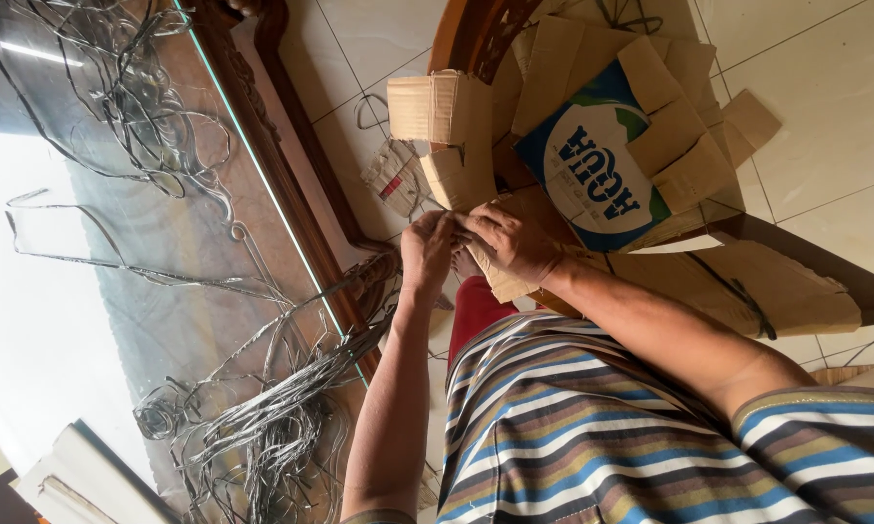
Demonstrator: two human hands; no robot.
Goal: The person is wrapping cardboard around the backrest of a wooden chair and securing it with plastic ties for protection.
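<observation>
Both hands, left hand (427, 250) and right hand (510, 243), pinch a flattened brown cardboard sheet (500, 281). It looks light, stiff yet bendable, best held along its edge.

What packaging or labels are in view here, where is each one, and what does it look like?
Flattened carton: upper centre-right, on the pile; brown flaps, blue printed panel with white and green.
Folded cardboard piece: just above both hands; plain brown.
Small printed carton scrap: on the floor left of it; pale with red marks.
</observation>
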